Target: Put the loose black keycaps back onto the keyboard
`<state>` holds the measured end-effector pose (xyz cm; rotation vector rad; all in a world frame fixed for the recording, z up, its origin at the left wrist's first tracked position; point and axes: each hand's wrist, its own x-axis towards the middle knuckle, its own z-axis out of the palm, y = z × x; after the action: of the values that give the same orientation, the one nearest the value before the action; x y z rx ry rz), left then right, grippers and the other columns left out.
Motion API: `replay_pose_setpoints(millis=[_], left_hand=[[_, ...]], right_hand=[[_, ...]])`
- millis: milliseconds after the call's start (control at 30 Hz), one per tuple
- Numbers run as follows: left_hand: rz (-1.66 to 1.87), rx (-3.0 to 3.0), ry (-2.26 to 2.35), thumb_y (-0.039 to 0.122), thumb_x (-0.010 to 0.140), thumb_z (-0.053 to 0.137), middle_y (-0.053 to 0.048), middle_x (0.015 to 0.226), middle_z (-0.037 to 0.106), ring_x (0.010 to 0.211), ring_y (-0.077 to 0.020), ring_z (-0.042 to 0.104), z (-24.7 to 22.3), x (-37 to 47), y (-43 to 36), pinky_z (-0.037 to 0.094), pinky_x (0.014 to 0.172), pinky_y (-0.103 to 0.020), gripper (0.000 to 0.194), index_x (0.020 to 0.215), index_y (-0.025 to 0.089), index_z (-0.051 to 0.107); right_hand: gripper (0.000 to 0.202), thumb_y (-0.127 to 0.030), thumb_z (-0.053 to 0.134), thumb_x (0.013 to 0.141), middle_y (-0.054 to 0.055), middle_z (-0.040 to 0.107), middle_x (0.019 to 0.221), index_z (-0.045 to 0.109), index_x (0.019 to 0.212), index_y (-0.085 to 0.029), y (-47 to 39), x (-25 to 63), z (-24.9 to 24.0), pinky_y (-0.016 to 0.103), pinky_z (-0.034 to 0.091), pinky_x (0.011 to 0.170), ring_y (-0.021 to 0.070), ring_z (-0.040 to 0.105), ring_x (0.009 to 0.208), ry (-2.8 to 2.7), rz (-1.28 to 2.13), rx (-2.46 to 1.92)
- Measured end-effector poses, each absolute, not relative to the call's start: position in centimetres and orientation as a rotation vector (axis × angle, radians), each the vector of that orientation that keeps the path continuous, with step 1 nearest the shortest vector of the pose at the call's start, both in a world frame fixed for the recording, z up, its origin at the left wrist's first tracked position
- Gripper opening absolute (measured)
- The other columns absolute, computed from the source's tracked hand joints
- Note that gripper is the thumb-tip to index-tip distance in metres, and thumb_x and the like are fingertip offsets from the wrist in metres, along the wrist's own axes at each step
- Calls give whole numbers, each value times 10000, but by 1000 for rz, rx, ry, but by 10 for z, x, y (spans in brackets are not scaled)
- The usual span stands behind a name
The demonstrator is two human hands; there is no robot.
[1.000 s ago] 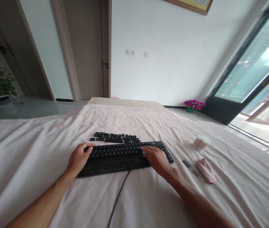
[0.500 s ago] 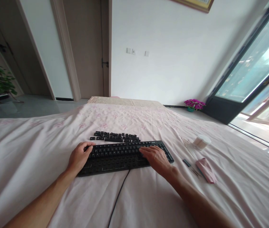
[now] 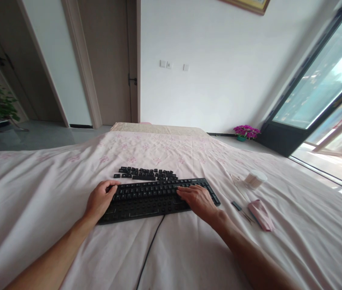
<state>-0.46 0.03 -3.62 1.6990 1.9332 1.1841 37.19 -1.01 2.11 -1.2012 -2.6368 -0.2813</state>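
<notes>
A black keyboard [image 3: 147,197] lies on the pale cloth, its cable side toward me. Its upper rows bear keycaps, while the nearer rows show bare key seats. At its left end, my left hand [image 3: 101,198] is closed around the edge, thumb and index finger by the top corner. Over the right part of the keys lies my right hand [image 3: 197,198], its fingers stretched out and fingertips touching the keys; what is under the palm is hidden. Loose black keycaps [image 3: 143,177] are spread in rows just beyond the keyboard.
On the right are a clear tub of cotton swabs [image 3: 255,179], a folded pink cloth [image 3: 260,215], a small dark flat piece [image 3: 236,206] and thin metal tools [image 3: 247,217]. A black cable [image 3: 150,249] runs toward me over the floral bedcover [image 3: 46,181].
Both hands and the keyboard stay in almost the same place. The whole view has shifted very slightly.
</notes>
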Motion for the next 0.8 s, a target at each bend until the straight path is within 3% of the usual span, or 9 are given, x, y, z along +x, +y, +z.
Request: replay_pose_setpoints(millis=[267, 500, 800], left_hand=[[1180, 1682, 1918, 373, 802, 493, -4, 1066, 692, 986, -217, 630, -37, -4, -1, 468, 888, -315, 275, 963, 256, 682], [1190, 1695, 1915, 366, 799, 496, -7, 1050, 691, 978, -210, 630, -38, -6, 1, 460, 904, -308, 270, 955, 252, 684], [1168, 1681, 1927, 368, 803, 487, -9, 1056, 694, 985, -216, 629, -32, -3, -3, 471, 871, -306, 274, 956, 249, 680]], right_hand=[[201, -250, 546, 907, -14, 680, 1129, 712, 1004, -310, -8, 369, 21, 282, 410, 765, 162, 630, 905, -2538, -239, -1235], [190, -305, 536, 922, -6, 685, 906, 726, 937, -307, -8, 370, 24, 278, 370, 735, 145, 589, 816, -2509, -193, -1241], [212, -274, 518, 926, 2, 687, 1003, 721, 980, -305, -9, 369, 20, 281, 386, 738, 148, 616, 848, -2491, -180, -1222]])
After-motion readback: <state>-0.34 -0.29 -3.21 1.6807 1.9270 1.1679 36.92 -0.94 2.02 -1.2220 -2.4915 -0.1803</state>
